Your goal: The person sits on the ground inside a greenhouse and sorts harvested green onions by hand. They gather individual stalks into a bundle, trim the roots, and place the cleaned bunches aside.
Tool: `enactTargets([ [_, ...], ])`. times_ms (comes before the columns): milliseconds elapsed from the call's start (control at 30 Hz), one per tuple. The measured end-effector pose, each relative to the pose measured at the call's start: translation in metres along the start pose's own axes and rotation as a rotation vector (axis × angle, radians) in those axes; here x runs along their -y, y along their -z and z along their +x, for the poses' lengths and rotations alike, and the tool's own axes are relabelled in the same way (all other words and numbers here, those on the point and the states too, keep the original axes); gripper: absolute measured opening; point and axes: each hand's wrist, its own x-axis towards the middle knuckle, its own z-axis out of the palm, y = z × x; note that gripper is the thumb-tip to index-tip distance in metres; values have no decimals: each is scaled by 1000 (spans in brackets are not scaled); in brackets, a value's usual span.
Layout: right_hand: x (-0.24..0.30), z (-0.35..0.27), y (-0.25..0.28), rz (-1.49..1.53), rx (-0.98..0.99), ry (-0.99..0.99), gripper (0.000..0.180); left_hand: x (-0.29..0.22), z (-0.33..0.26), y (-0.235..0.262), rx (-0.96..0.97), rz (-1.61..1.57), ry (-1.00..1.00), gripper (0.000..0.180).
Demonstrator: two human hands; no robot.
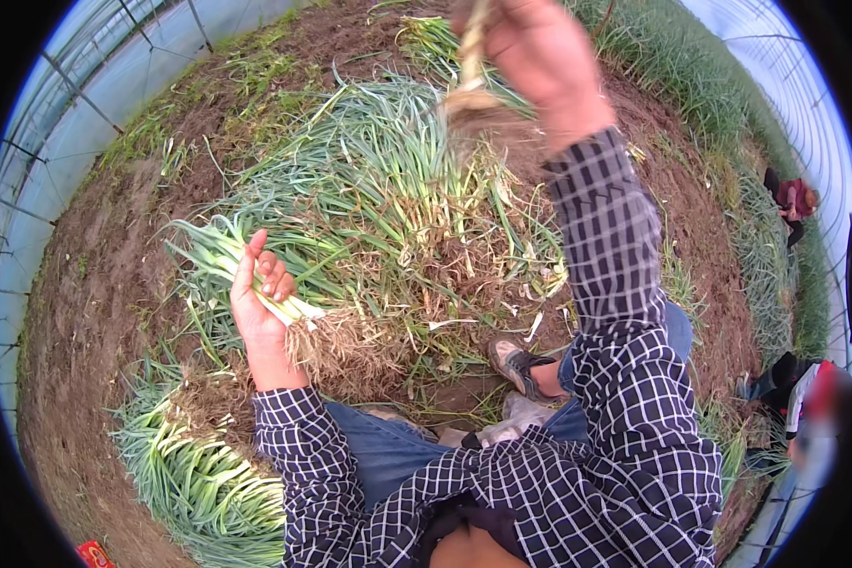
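Note:
My left hand (263, 303) is closed around a small bunch of green onions (220, 250). Their leaves point up and left, and the shaggy brown roots (343, 352) hang out to the right of the wrist. Raised at the top, my right hand (547, 62) grips a pale yellow twisted strand, like straw (473, 52), whose frayed lower end is blurred. Between and beyond my hands spreads a large heap of loose green onions (360, 156), roots toward me. Beside my left forearm lies a neater pile of green onions (204, 473).
My shoe (519, 367) rests on the soil at the near edge of the heap. Uprooted onions (772, 256) lie along the right, near two other people (793, 201). Standing onion plants (672, 57) grow at upper right. Plastic tunnel walls (80, 85) rise on both sides.

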Motion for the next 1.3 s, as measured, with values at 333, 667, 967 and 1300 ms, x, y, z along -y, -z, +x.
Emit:
enactTargets([
  [333, -240, -173, 70, 23, -418, -1065, 17, 12, 17, 25, -129, 144, 163, 24],
  [667, -197, -220, 49, -30, -125, -1072, 16, 63, 26, 35, -350, 548, 235, 24],
  [967, -185, -220, 53, -929, 274, -930, 32, 100, 16, 15, -142, 695, 310, 21],
  [1300, -169, -81, 65, -1209, 7, -536, 30, 105, 0, -4, -103, 716, 230, 22],
])
